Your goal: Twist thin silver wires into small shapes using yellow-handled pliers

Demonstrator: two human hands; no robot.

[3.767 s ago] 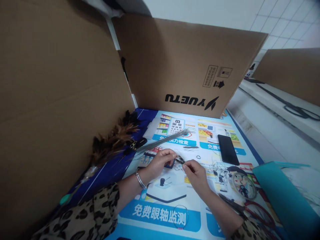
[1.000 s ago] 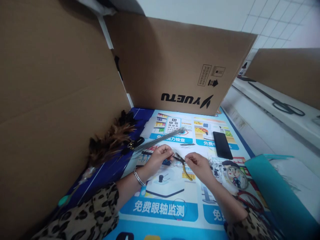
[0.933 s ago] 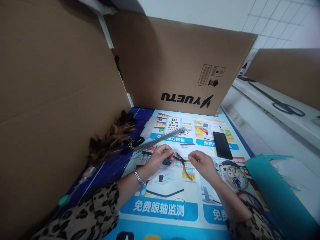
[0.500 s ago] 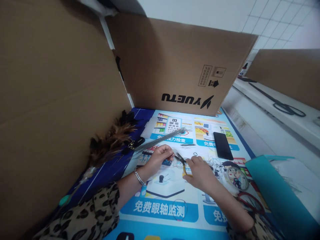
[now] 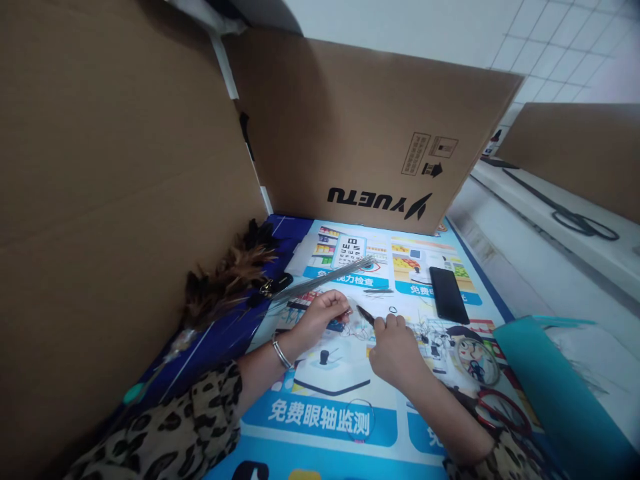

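My left hand (image 5: 325, 317) is pinched, thumb against fingers, on a tiny reddish piece too small to name. My right hand (image 5: 397, 350) is wrapped round a pair of pliers (image 5: 365, 315); their dark jaws look closed and point at the left fingertips, a small gap away. The palm hides the yellow handles. Fine wire curls lie on the printed mat below the hands. Beyond the left hand lies a bundle of straight grey wires (image 5: 330, 277), with a few short dark pieces (image 5: 379, 291) beside it. Nearer me rests a thin wire loop (image 5: 361, 421) with a pink bit.
A black phone (image 5: 449, 295) lies at the right. Close to my right forearm are a round clear dish (image 5: 477, 361), red handles (image 5: 505, 408) and a teal box (image 5: 555, 380). Cardboard walls (image 5: 370, 120) stand behind and left, with a feather duster (image 5: 225, 287) along the left one.
The pliers have drawn slightly back from the left fingertips and turned, so their yellow handles went out of sight in my right fist. The left hand keeps its pinch. The view shifted slightly.
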